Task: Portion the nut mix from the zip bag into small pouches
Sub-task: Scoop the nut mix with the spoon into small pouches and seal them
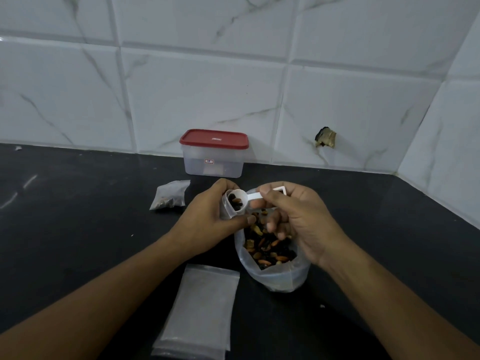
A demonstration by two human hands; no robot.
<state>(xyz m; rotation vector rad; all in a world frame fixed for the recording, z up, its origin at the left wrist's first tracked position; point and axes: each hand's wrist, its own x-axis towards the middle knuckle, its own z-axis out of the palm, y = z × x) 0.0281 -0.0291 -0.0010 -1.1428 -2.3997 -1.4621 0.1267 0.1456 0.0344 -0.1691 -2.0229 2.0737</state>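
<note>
The open zip bag (279, 275) stands on the black counter, holding the nut mix (267, 245). My left hand (207, 222) grips a small clear pouch (226, 209) just above the bag's left rim. My right hand (298, 219) pinches the handle of a white scoop (246, 198). The scoop's bowl, loaded with dark nuts, tilts into the mouth of the pouch. A filled pouch (170, 195) lies on the counter to the left. A stack of flat pouches (200, 310) lies in front, near my left forearm.
A clear plastic container with a red lid (214, 153) stands against the tiled wall behind my hands. The black counter (78, 229) runs left and right. A tiled side wall closes in at the right, and a broken hole (325, 137) shows in the back wall.
</note>
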